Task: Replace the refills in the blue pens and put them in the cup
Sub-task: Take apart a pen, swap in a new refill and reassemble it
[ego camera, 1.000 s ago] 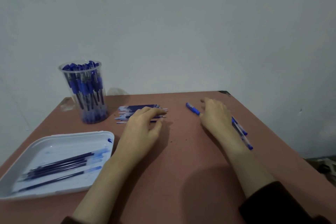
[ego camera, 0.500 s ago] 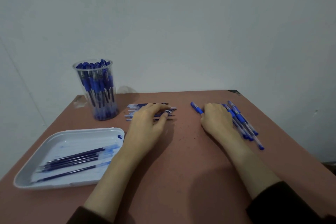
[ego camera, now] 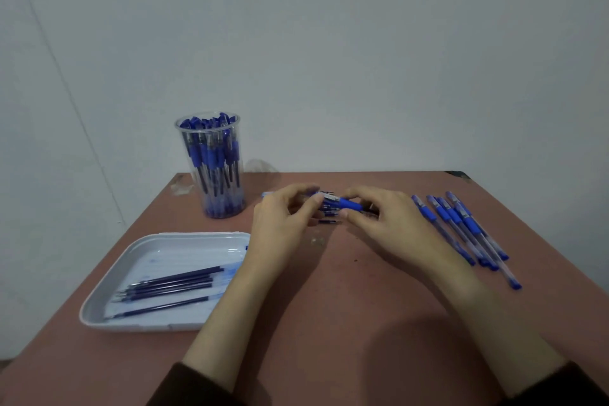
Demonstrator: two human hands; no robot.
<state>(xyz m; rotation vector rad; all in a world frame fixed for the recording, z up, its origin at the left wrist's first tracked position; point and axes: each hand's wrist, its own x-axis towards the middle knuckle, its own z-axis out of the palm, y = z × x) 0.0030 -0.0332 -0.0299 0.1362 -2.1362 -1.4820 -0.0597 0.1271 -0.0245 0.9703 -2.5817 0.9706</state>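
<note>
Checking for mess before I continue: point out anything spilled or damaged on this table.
Blue ink stains smear the white tray around the loose refills. The table's far right corner looks chipped. Nothing else stands out.

Worktop (ego camera: 362, 323) is plain reddish-brown. Cup (ego camera: 178, 124) clear, cup pens (ego camera: 211, 155) blue. Tray (ego camera: 158, 244) white with blue ink smears; refills (ego camera: 171, 283) in it dark navy. Loose pens (ego camera: 458, 221) have clear barrels, blue grips and caps. Held pen (ego camera: 346, 203) shows blue grip. Wall (ego camera: 329, 59) pale grey. Sleeves (ego camera: 197, 386) dark brown.

Dim, bluish cast, soft focus, soft shadows, wide-angle bowing at edges
</note>
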